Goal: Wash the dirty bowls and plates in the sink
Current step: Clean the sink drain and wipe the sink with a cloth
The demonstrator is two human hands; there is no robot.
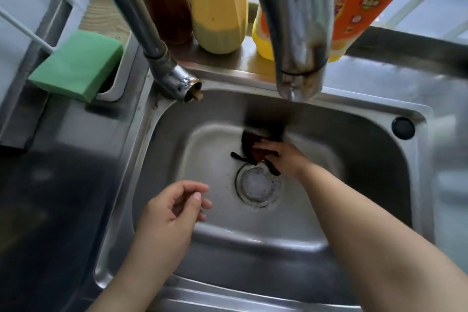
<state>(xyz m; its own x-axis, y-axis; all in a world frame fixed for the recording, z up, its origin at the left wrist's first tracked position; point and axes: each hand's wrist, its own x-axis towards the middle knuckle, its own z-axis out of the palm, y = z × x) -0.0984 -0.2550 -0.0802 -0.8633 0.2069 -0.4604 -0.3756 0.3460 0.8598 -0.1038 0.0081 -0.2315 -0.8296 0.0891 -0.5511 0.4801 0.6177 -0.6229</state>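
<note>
The steel sink (192, 256) fills the head view, and no bowl or plate shows in it. My right hand (286, 159) reaches to the basin floor just behind the round drain (258, 186) and grips a dark brown-black cloth (249, 142). A black strip of the cloth trails toward the drain. My left hand (172, 210) hovers over the front left of the basin with loosely curled fingers and holds nothing. No water runs from the taps.
Two steel tap spouts (174, 78) (298, 58) hang over the back rim. A green sponge (78, 64) lies in a white holder at the left. A brown bottle (164, 7), a cream bottle (219, 7) and a yellow detergent bottle (359, 7) line the ledge.
</note>
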